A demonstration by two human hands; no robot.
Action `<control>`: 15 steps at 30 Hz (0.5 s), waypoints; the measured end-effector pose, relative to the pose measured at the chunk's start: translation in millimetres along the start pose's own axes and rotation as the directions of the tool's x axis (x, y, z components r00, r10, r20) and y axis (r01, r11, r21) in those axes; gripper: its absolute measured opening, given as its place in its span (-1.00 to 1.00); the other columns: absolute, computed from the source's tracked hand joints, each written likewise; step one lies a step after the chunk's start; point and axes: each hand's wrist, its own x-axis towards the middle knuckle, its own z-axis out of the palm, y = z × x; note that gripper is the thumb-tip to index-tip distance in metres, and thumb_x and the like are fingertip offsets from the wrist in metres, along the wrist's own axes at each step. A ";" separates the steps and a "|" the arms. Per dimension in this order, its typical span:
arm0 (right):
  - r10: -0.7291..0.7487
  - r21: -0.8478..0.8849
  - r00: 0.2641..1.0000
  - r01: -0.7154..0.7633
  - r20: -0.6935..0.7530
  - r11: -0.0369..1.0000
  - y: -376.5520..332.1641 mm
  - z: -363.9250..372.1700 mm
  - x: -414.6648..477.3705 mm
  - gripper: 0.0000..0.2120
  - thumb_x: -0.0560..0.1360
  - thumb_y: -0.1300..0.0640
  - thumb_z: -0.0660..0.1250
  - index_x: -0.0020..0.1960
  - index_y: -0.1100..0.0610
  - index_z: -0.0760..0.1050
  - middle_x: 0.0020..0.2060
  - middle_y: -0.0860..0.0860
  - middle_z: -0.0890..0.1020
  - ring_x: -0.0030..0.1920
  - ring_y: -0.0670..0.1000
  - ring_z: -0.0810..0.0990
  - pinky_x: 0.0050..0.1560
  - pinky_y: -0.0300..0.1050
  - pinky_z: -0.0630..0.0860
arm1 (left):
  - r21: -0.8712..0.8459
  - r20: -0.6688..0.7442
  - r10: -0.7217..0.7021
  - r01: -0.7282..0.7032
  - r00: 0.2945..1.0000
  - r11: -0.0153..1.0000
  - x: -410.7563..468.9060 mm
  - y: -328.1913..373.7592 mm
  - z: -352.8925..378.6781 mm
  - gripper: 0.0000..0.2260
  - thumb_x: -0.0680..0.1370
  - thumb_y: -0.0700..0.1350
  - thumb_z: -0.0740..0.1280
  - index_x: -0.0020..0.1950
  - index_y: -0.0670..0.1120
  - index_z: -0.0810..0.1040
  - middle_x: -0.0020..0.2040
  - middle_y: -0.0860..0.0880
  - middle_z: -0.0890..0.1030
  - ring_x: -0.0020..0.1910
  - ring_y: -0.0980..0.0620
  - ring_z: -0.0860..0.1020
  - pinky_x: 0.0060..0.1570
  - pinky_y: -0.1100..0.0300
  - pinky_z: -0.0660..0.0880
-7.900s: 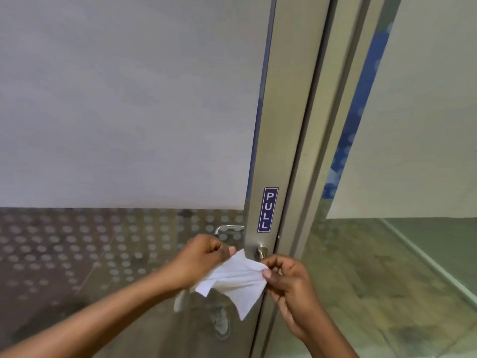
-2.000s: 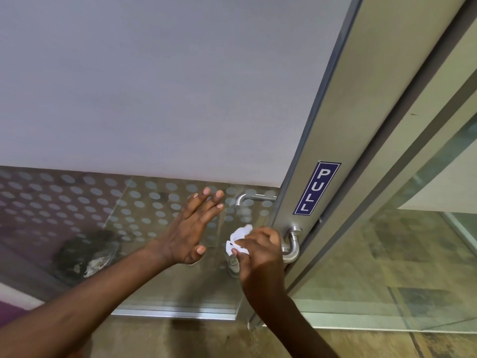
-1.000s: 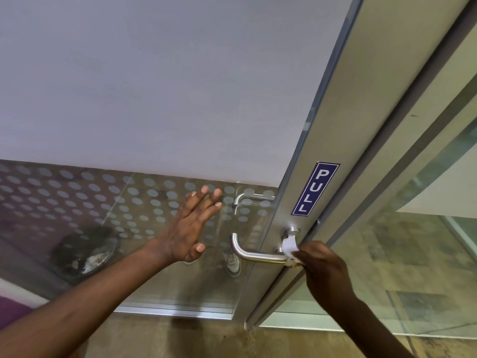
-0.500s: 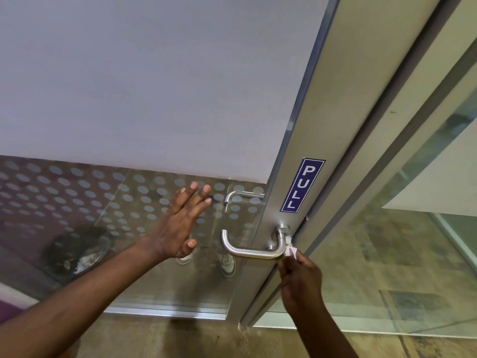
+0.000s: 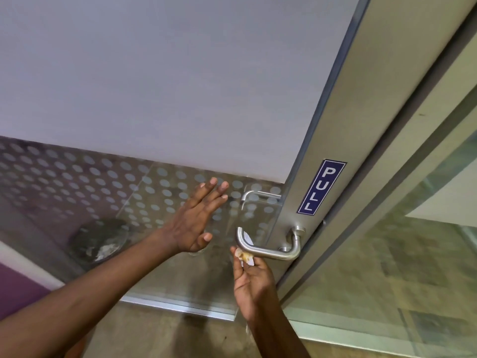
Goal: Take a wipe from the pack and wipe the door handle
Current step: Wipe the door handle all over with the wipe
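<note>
The right hand (image 5: 251,276) pinches a crumpled wipe (image 5: 246,258) just under the free end of the lever door handle (image 5: 268,250), while the left hand (image 5: 196,223) rests flat and released against the glass door (image 5: 129,197). The small wad may slip from the fingertips or skip the handle's underside. A blue label (image 5: 321,187) reads "PULL".

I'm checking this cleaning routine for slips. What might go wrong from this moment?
The wipe is bunched small in the right hand's fingertips under the door handle, so it could drop or miss the bar's top. The left hand looks spread against the glass, possibly leaving smudges.
</note>
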 end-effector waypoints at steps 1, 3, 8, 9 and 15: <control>0.008 -0.004 1.000 -0.008 0.026 1.000 2.4 2.1 1.6 -0.66 0.30 0.58 0.13 0.02 0.43 0.48 -0.11 0.27 0.65 -0.16 0.13 0.70 -0.22 -0.21 0.64 | 0.000 0.009 0.003 -0.003 1.000 1.000 0.6 1.3 -2.6 -0.33 0.61 0.24 -0.19 0.46 -0.26 0.18 0.59 -0.07 0.04 0.56 -0.15 0.02 0.50 -0.08 0.05; 0.045 -0.057 0.995 -0.040 0.085 0.998 8.9 5.5 3.7 -0.61 0.24 0.52 0.19 0.05 0.43 0.50 -0.10 0.25 0.67 -0.14 0.12 0.70 -0.22 -0.22 0.62 | -0.004 0.025 0.000 0.001 1.000 1.000 2.0 4.2 -7.5 -0.33 0.62 0.23 -0.19 0.44 -0.29 0.21 0.56 -0.14 0.12 0.55 -0.15 0.03 0.50 -0.07 0.06; 0.173 -0.190 0.960 -0.132 0.221 0.973 48.5 34.3 6.1 -0.70 0.30 0.50 0.22 0.00 0.41 0.55 -0.12 0.24 0.65 -0.13 0.07 0.67 -0.09 -0.22 0.62 | -0.016 0.043 -0.093 0.094 0.995 0.995 -21.0 8.8 -25.6 -0.29 0.61 0.24 -0.20 0.40 -0.33 0.26 0.46 -0.35 0.26 0.52 -0.25 0.12 0.48 -0.11 0.11; 0.178 -0.216 0.961 -0.132 0.213 0.967 57.5 40.2 7.4 -0.72 0.35 0.52 0.20 0.00 0.40 0.56 -0.13 0.23 0.65 -0.14 0.05 0.67 -0.09 -0.22 0.62 | -0.020 0.028 -0.134 0.134 0.991 0.991 -32.1 8.6 -29.9 -0.29 0.61 0.25 -0.19 0.39 -0.33 0.26 0.45 -0.36 0.26 0.51 -0.28 0.14 0.47 -0.12 0.12; 0.341 -0.408 0.912 -0.228 0.228 0.884 119.9 78.9 1.4 -0.74 0.45 0.51 0.20 0.04 0.33 0.57 -0.18 0.20 0.70 -0.23 0.05 0.68 -0.23 -0.18 0.62 | -0.031 -0.030 -0.463 0.462 0.886 0.886 -122.8 -7.0 -90.4 -0.36 0.58 0.34 0.02 0.42 -0.13 0.27 0.35 -0.16 0.42 0.35 -0.04 0.39 0.29 -0.02 0.39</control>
